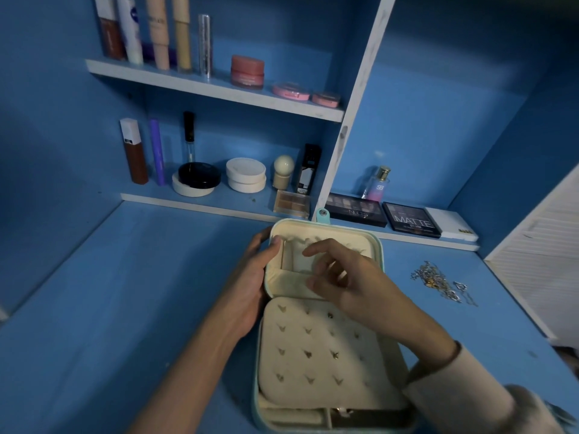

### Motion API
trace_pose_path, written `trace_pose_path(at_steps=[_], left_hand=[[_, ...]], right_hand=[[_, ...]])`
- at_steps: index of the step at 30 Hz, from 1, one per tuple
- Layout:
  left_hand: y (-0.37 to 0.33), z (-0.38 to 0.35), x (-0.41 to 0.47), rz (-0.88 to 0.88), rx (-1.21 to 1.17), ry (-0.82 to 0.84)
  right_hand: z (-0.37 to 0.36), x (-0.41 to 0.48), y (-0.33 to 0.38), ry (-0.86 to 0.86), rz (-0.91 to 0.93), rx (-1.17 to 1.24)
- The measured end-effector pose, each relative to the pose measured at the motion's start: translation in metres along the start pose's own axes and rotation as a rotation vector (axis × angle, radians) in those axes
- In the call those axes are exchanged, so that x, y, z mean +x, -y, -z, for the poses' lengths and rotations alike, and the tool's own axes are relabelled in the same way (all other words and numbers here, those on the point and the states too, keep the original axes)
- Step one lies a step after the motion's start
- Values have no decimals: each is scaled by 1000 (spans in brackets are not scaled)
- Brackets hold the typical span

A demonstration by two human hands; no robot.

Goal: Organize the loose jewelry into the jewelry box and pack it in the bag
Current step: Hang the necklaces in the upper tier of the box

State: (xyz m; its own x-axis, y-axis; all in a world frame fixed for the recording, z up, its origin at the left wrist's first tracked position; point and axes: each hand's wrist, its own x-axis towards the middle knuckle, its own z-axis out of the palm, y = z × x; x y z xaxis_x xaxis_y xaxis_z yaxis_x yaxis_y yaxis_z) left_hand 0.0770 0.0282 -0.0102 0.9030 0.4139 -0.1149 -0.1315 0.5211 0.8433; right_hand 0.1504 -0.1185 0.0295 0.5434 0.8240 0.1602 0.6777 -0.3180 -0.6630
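Observation:
An open jewelry box [379, 255] with a teal shell and cream lining lies on the blue desk. Its raised lid faces me, and a cream earring panel [316, 349] with several small gold studs covers the lower half. My left hand [253, 283] grips the lid's left edge, thumb on the rim. My right hand [341, 277] hovers over the lid's pocket with its fingers loosely curled; whether it pinches anything is unclear. A tangle of loose silver and gold jewelry [438, 281] lies on the desk to the right of the box. No bag is in view.
Shelves behind the box carry cosmetics: tubes and bottles [156, 32], a pink jar [247, 71], round compacts [246, 174]. Eyeshadow palettes [410, 223] and a perfume bottle [377, 183] sit on the ledge at back right. A white slatted panel [545, 255] stands at the far right.

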Motion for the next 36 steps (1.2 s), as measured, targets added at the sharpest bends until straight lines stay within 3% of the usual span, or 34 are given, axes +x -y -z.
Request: trace_pose_path(at_steps=[6, 9, 17, 28, 36], left_hand=[[0, -1, 1, 13, -8, -27], [0, -2, 1, 17, 4, -37], [1, -2, 3, 21, 2, -49], [1, -2, 2, 32, 3, -55], [0, -2, 2, 23, 12, -43]], right_hand=[[38, -7, -8, -213, -52, 62], [59, -8, -27, -270, -121, -58], [78, -21, -69, 93, -393, -492], [67, -21, -81, 87, -439, -529], [68, -18, -83, 81, -471, -410]])
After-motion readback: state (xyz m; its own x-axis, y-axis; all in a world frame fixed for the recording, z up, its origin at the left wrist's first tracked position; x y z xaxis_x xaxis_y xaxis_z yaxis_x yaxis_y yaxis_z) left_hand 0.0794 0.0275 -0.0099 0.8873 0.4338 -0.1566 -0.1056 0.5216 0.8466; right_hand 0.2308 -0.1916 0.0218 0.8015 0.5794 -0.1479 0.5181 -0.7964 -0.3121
